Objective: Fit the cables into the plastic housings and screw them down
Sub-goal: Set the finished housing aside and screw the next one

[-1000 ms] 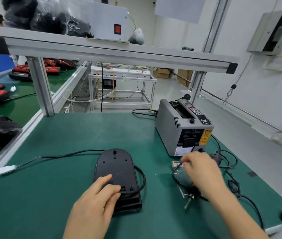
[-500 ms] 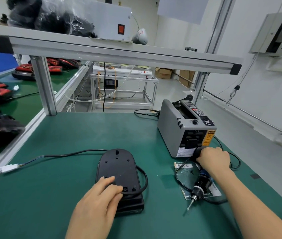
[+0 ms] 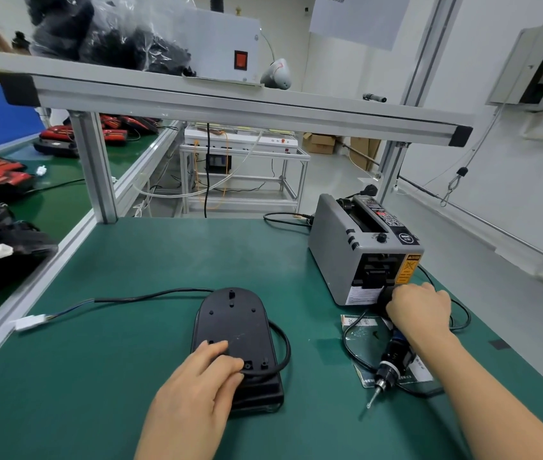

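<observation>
Screw-down stage, tool pick-up. The black plastic housing [image 3: 233, 320] lies flat near the middle of the green bench [image 3: 163, 247]. Its long axis runs away from the person, rounded end far and squared end near. The left hand [image 3: 197, 376] rests on the near end, fingers laid fairly straight across the top and gripping nothing. The cable [image 3: 150, 295] leaves the housing's far left side and ends in a white connector [image 3: 29, 322]; a loop also bulges at the near right edge. The right hand [image 3: 419, 307] is curled round the rear of the electric screwdriver [image 3: 393, 360], which lies on the bench just in front of the tape dispenser [image 3: 339, 250], bit pointing toward the person and slightly left. The next move probably calls for lifting the tool, turning it upright, and seating the bit in a screw hole near the left hand's fingertips; whether screws are already placed cannot be told.
</observation>
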{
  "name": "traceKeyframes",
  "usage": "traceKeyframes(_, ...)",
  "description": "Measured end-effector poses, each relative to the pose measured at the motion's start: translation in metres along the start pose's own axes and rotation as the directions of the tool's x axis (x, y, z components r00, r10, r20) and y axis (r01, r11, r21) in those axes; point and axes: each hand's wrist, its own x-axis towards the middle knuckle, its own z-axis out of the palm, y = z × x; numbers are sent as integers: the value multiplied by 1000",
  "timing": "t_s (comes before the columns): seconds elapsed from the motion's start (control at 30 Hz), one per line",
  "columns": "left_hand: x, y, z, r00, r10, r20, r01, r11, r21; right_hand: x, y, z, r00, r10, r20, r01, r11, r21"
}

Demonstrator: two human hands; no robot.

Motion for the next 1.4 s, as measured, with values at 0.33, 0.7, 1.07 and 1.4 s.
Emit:
traceKeyframes(0.33, 1, -7, -6, 988, -134, 70, 145, 970, -193, -85, -73, -80, 786, -616, 46, 290, 434, 853)
traceKeyframes(0.7, 35, -9, -12, 974, -186, 126, 224, 838, -497, -105, -114, -97, 647, -759, 69, 215, 269, 939)
traceKeyframes(1.07, 33, 0, -6, 916, -366, 162, 390, 723, -571, -116, -120, -85, 777, -627, 65, 87, 209, 974)
traceKeyframes(1.4, 37, 0, -1, 902, -417, 109, 391, 685, -615, -127, -118, -86, 839, -541, -53, 111, 75, 991)
